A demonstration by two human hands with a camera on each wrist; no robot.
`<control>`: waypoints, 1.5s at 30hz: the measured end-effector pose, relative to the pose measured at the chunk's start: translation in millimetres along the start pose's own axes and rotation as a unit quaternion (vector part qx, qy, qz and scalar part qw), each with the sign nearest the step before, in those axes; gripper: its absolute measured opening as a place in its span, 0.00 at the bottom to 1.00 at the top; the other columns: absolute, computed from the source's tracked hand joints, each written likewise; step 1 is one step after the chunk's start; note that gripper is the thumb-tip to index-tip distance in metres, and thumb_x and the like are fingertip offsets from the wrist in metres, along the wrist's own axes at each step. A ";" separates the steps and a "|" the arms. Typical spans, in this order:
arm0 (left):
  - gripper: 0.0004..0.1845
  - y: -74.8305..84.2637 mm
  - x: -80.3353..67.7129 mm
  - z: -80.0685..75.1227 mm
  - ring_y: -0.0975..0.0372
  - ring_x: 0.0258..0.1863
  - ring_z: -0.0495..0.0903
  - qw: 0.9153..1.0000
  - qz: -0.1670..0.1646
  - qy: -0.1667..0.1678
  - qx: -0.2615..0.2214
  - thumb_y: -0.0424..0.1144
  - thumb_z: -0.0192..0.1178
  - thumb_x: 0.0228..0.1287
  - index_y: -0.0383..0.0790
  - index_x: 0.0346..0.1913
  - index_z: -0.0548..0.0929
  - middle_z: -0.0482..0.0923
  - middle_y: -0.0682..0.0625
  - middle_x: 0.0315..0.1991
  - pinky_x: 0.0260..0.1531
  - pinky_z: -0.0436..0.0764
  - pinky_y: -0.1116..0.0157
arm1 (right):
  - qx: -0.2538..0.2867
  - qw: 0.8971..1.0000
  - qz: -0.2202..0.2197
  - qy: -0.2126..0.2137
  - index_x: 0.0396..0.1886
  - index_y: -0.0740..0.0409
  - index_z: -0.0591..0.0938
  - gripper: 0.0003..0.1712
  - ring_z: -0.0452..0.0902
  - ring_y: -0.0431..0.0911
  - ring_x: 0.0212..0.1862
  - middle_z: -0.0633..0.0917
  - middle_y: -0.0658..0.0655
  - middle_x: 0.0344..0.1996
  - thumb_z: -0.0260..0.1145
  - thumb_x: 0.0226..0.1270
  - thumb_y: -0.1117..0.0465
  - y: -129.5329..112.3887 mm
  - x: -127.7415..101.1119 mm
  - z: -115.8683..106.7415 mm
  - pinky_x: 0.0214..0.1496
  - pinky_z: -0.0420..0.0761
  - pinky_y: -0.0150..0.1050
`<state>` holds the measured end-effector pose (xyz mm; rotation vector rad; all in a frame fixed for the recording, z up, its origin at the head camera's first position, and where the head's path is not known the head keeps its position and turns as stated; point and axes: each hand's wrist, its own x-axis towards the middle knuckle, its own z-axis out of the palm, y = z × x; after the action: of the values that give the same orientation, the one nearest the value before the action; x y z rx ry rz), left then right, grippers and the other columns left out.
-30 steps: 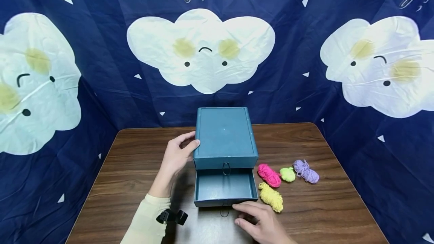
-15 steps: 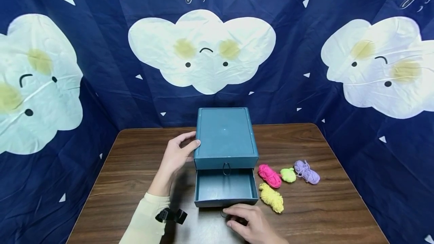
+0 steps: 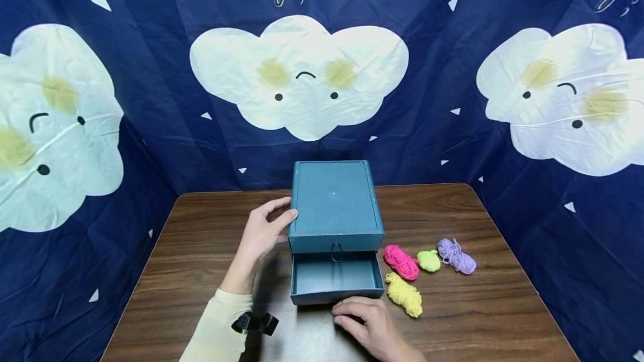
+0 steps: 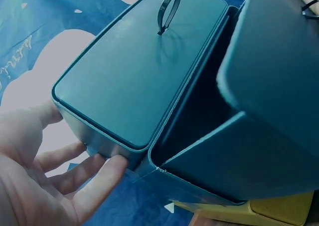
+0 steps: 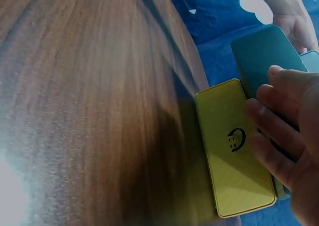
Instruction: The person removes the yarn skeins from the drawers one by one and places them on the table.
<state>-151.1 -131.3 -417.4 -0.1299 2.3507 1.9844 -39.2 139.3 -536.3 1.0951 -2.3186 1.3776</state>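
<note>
A teal drawer box (image 3: 334, 197) stands on the table, its lower drawer (image 3: 337, 279) pulled partway out with a bare interior. My left hand (image 3: 264, 228) rests on the box's left side, thumb at the upper edge; in the left wrist view the fingers (image 4: 107, 178) are nearly straight against the side. A black loop handle (image 3: 336, 251) hangs on the upper drawer's front. My right hand (image 3: 369, 323) is at the lower drawer's front. Its fingertips (image 5: 275, 72) press there in the right wrist view, fingers loosely bent. Another black loop (image 4: 310, 9) shows by them in the left wrist view.
Right of the box lie a pink yarn skein (image 3: 401, 262), a small green one (image 3: 429, 261), a purple one (image 3: 457, 256) and a yellow one (image 3: 405, 295). The wrist views show a yellow panel (image 5: 229, 161) with a black loop. Blue cloth (image 3: 437, 144) surrounds the wooden table (image 3: 201, 272).
My right hand moved left to the loop at the lower drawer's front, then slightly forward against the front. The drawer slid in a little. The left hand stays in place.
</note>
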 end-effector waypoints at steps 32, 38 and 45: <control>0.25 -1.8 2.1 0.3 0.57 0.46 0.86 1.000 0.010 -0.005 0.007 0.46 0.68 0.70 0.44 0.67 0.80 0.81 0.40 0.61 0.37 0.89 0.53 | -0.095 0.994 0.011 0.045 0.41 0.45 0.90 0.06 0.87 0.36 0.43 0.90 0.41 0.39 0.74 0.67 0.60 11.1 38.7 -2.5 0.47 0.84 0.29; 0.26 -1.4 2.1 0.3 0.56 0.49 0.85 1.000 0.011 -0.008 0.008 0.45 0.67 0.70 0.43 0.68 0.79 0.80 0.41 0.62 0.37 0.89 0.52 | -0.101 0.994 0.021 0.048 0.41 0.45 0.90 0.05 0.87 0.36 0.43 0.90 0.41 0.39 0.74 0.67 0.59 16.4 43.7 -1.9 0.47 0.84 0.29; 0.25 -0.7 1.5 0.3 0.55 0.49 0.85 1.000 0.010 -0.008 0.007 0.45 0.67 0.70 0.44 0.68 0.79 0.80 0.41 0.63 0.37 0.89 0.52 | -0.117 0.992 0.020 0.049 0.41 0.46 0.90 0.05 0.87 0.37 0.43 0.90 0.42 0.39 0.74 0.67 0.59 23.4 47.2 -0.5 0.47 0.84 0.30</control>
<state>-152.5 -131.1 -418.3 -0.0881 2.3648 1.9699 -88.3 123.4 -526.2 0.8955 -2.3687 1.1099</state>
